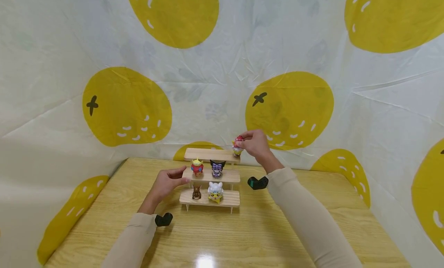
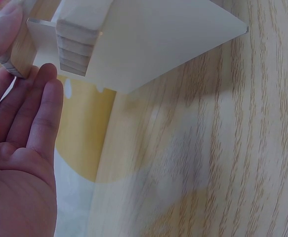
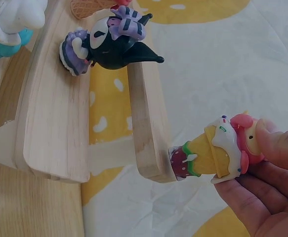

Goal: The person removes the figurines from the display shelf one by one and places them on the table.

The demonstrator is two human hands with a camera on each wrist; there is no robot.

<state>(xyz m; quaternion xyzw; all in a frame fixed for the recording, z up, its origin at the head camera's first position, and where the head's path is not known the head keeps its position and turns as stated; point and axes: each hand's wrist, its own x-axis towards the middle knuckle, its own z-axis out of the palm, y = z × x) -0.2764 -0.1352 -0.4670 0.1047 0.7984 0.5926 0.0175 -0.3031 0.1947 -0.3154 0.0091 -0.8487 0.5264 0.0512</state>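
Right hand [image 1: 257, 144], the higher, pinches ice-cream-cone figurine [image 3: 218, 153] at 3-tier wooden stand's [image 1: 231, 176] top right; left hand [image 1: 166, 184] grips its left end

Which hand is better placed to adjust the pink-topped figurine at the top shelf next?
Probably the right hand: it pinches that figurine at the right end of the top shelf. The left hand is lower, at the left end of the middle shelf.

- No text, label, brand or number can be read.
- Dark cross-shaped marks [image 1: 92, 105] stand on the yellow fruit prints [image 1: 128, 114] of the cloth [image 1: 222, 60].
- The figurines [image 1: 217, 169] are small overhead; tiny lettering might escape notice.
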